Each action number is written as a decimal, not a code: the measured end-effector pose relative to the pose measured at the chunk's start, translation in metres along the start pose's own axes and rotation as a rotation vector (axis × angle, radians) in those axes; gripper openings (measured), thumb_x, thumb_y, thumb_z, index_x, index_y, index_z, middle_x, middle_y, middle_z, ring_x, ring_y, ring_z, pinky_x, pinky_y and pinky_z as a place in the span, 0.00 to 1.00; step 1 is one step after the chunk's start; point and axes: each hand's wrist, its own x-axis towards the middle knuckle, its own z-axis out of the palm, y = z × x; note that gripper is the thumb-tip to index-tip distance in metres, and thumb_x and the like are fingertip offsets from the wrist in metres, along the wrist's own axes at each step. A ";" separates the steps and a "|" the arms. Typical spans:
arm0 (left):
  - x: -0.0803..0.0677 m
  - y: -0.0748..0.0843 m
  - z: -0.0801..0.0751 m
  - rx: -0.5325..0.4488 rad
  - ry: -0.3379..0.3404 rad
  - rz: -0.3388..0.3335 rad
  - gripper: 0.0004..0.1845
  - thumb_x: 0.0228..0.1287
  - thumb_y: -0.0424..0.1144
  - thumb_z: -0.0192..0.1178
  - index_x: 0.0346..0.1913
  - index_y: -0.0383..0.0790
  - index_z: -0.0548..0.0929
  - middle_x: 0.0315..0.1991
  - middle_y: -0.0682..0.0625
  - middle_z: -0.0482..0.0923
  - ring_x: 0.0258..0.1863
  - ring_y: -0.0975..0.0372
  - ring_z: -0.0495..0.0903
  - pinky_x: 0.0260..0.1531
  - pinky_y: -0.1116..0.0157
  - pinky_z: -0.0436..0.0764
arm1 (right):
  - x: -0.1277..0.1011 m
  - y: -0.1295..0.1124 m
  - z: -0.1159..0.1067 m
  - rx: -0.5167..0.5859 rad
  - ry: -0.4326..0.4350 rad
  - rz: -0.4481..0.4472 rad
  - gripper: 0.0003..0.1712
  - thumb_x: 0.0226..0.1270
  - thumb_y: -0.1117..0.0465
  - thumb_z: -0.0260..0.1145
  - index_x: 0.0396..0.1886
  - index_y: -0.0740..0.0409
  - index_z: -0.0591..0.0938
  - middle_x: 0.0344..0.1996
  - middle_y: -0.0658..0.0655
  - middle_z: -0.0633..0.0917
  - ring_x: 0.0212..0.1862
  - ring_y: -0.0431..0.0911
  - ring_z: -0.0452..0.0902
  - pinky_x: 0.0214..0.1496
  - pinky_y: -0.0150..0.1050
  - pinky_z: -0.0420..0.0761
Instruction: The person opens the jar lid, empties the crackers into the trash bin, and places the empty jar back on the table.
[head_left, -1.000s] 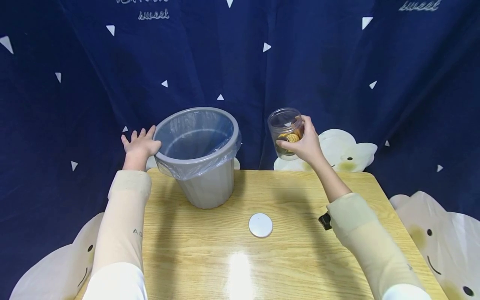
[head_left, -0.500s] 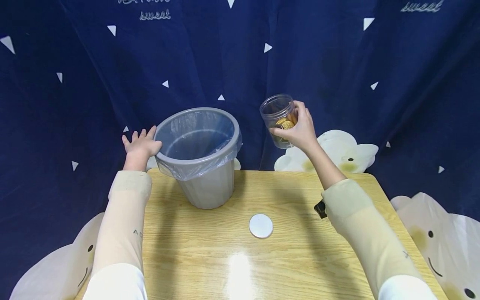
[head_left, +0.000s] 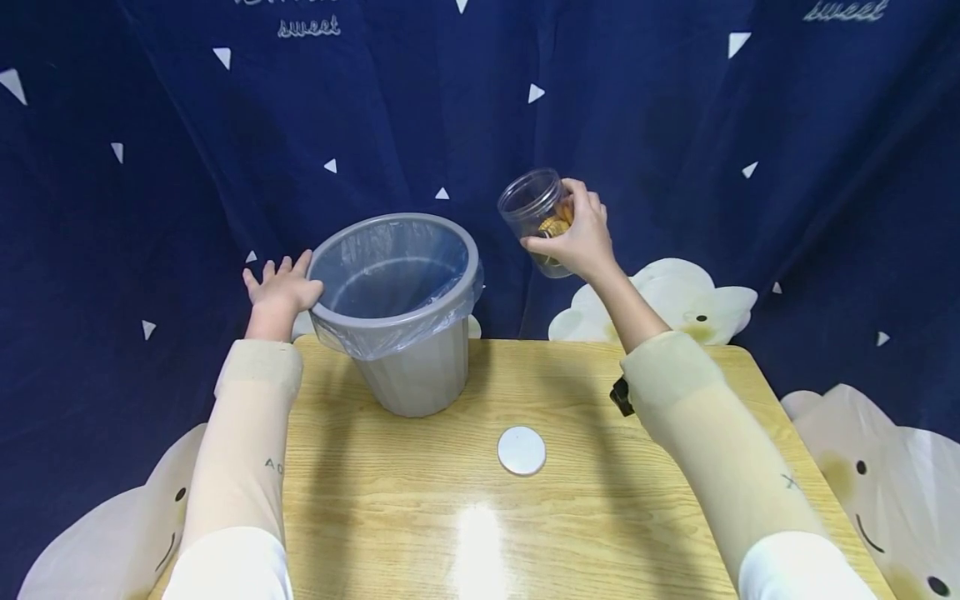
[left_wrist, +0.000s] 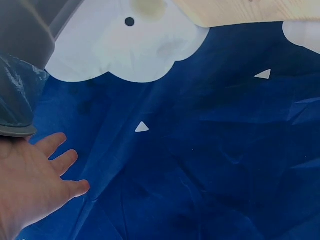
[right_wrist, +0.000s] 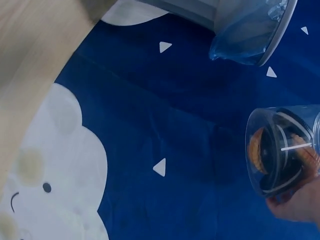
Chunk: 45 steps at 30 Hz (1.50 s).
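Note:
My right hand [head_left: 576,237] grips a clear plastic jar [head_left: 534,210] with biscuits inside, lidless and held in the air, its mouth tilted to the left towards the grey bin [head_left: 401,307]. In the right wrist view the jar [right_wrist: 285,150] shows its open mouth and the round biscuits within. The bin has a clear bag liner and stands at the back left of the wooden table [head_left: 420,517]. My left hand [head_left: 281,287] rests against the left side of the bin's rim with straight, spread fingers. The left hand [left_wrist: 35,187] appears the same way in the left wrist view, just under the bin's rim [left_wrist: 15,127].
A white round lid [head_left: 521,451] lies flat on the table in front of the bin. A dark blue curtain [head_left: 675,125] with white triangles and cloud shapes hangs behind the table. A small black object [head_left: 621,396] sits at my right sleeve.
My right hand has lifted the jar up and to the left, closer to the bin, and tipped its mouth further over. The left hand and the bin have stayed where they were.

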 end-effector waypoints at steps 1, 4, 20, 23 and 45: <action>0.000 0.000 0.000 0.001 0.001 0.000 0.36 0.60 0.42 0.38 0.72 0.39 0.44 0.69 0.31 0.41 0.67 0.37 0.35 0.60 0.38 0.29 | 0.001 -0.002 0.002 -0.010 -0.004 0.004 0.48 0.38 0.50 0.76 0.62 0.49 0.63 0.51 0.60 0.69 0.55 0.52 0.60 0.55 0.53 0.66; 0.000 -0.001 0.001 0.001 -0.001 -0.001 0.36 0.60 0.42 0.38 0.72 0.39 0.44 0.69 0.31 0.41 0.67 0.37 0.35 0.60 0.38 0.29 | 0.002 -0.008 0.007 -0.051 -0.023 0.010 0.49 0.39 0.48 0.75 0.63 0.47 0.63 0.53 0.59 0.68 0.56 0.52 0.59 0.56 0.53 0.65; 0.001 -0.003 -0.001 -0.011 -0.017 -0.001 0.37 0.59 0.43 0.38 0.72 0.39 0.43 0.69 0.30 0.40 0.67 0.36 0.35 0.59 0.37 0.29 | 0.011 -0.040 0.036 -0.293 -0.107 -0.078 0.52 0.40 0.43 0.74 0.66 0.44 0.60 0.59 0.58 0.65 0.58 0.51 0.58 0.59 0.50 0.61; 0.001 -0.003 -0.001 -0.014 -0.017 -0.002 0.37 0.60 0.43 0.38 0.72 0.39 0.43 0.69 0.30 0.40 0.67 0.36 0.35 0.59 0.37 0.29 | 0.012 -0.047 0.040 -0.325 -0.119 -0.080 0.52 0.40 0.43 0.74 0.66 0.44 0.60 0.59 0.58 0.64 0.59 0.51 0.57 0.60 0.50 0.61; 0.003 -0.003 0.000 -0.028 -0.022 -0.007 0.37 0.59 0.43 0.38 0.72 0.40 0.42 0.69 0.30 0.40 0.67 0.36 0.35 0.60 0.37 0.30 | 0.014 -0.063 0.068 -0.510 -0.214 -0.089 0.54 0.41 0.43 0.74 0.68 0.41 0.57 0.59 0.55 0.63 0.59 0.50 0.56 0.64 0.47 0.56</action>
